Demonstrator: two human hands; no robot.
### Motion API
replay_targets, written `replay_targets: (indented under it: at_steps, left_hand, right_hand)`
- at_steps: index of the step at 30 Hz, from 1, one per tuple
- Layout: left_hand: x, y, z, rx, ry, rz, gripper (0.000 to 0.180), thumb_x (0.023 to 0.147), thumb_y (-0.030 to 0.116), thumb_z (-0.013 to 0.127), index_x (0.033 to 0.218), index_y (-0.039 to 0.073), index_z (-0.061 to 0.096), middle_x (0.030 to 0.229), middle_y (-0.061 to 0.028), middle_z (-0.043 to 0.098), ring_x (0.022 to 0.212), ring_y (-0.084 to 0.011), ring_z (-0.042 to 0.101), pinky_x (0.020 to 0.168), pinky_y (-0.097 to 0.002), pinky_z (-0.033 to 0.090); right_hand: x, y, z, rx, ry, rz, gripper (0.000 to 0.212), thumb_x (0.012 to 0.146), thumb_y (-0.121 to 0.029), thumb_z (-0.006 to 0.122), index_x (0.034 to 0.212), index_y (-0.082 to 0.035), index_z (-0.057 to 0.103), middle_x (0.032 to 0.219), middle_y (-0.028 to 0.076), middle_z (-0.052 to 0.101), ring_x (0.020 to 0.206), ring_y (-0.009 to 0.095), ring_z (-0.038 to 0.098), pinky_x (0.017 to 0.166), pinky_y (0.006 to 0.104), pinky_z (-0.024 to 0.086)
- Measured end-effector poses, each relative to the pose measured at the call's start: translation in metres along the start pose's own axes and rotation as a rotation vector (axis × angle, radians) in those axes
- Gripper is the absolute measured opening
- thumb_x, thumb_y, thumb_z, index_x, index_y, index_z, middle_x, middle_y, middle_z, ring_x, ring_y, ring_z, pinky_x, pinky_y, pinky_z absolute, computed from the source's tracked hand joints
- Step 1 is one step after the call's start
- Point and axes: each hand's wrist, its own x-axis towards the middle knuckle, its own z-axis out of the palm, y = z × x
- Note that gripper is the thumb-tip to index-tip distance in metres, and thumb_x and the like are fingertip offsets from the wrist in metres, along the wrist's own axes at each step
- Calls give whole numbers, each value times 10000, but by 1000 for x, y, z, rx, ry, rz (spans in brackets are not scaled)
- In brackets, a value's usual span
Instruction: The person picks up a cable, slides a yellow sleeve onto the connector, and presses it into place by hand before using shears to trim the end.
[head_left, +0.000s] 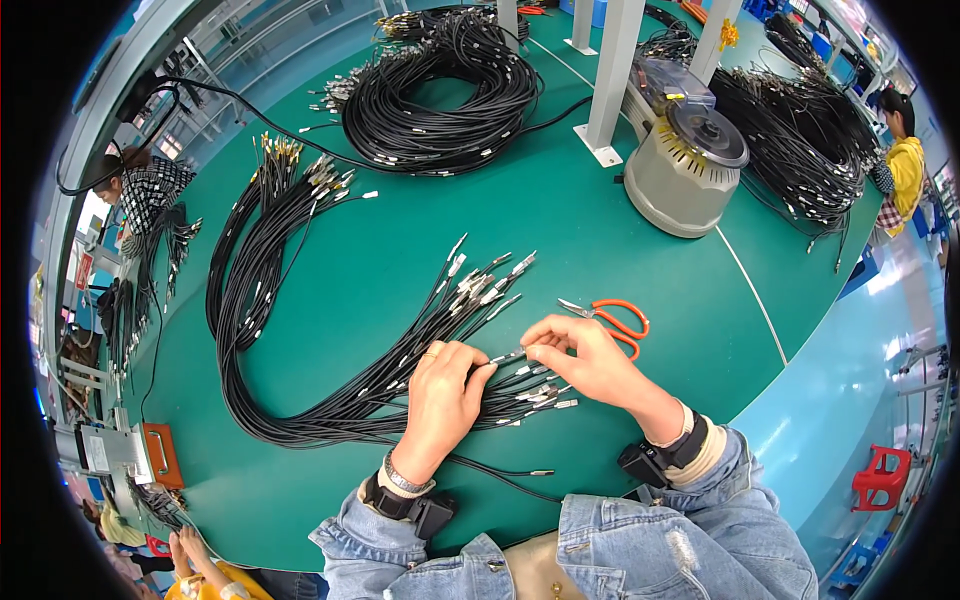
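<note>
A long bundle of black cables [300, 425] curves across the green table, its metal-tipped ends fanned out in front of me. My left hand [443, 398] lies over the bundle near those ends, thumb and fingers pinched on one black cable. The tip of that cable [508, 356] bridges the gap between my hands. My right hand [585, 358] pinches its metal end with thumb and forefinger. Just beyond my right hand lies a pair of scissors [628, 318] with orange handles, partly hidden by the fingers.
A large coil of black cables [440, 100] sits farther back, and another coil [800, 140] lies at the far right. A round grey machine [688, 165] stands beside a metal post [612, 90]. One loose cable [510, 472] lies close to me. Other people work around the table.
</note>
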Motion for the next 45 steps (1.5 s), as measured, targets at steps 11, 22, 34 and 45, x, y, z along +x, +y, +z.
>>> replay_targets:
  at_steps: [11, 22, 34, 45]
  left_hand:
    - [0, 3, -3, -156, -36, 81, 199, 745, 30, 697, 935, 23, 636, 832, -97, 652, 747, -251, 592, 649, -340, 462]
    - [3, 7, 4, -309, 25, -122, 73, 811, 5, 648, 874, -7, 614, 695, -38, 623, 585, -110, 564, 556, -229, 449]
    - [3, 10, 5, -523, 103, -303, 42, 851, -4, 607, 877, -33, 592, 731, -45, 631, 664, -75, 604, 581, -195, 464]
    - [0, 10, 3, -480, 110, -281, 57, 840, -20, 614, 892, -32, 595, 736, -53, 638, 668, -84, 612, 586, -196, 469]
  right_hand:
    - [-2, -3, 6, 271, -37, 1, 97, 864, -35, 607, 933, 33, 606, 852, 64, 641, 807, 105, 609, 723, 240, 492]
    - [5, -12, 1, 346, 3, 12, 127, 863, -38, 602, 965, 37, 601, 850, 43, 630, 787, 85, 591, 705, 230, 484]
    - [3, -25, -162, 174, 949, -195, 175, 890, -169, 592, 941, -5, 626, 728, -18, 542, 627, 62, 482, 587, 211, 396]
    - [42, -24, -163, 416, 871, -124, 150, 852, -158, 645, 845, -13, 610, 626, -37, 478, 459, 33, 341, 459, 215, 281]
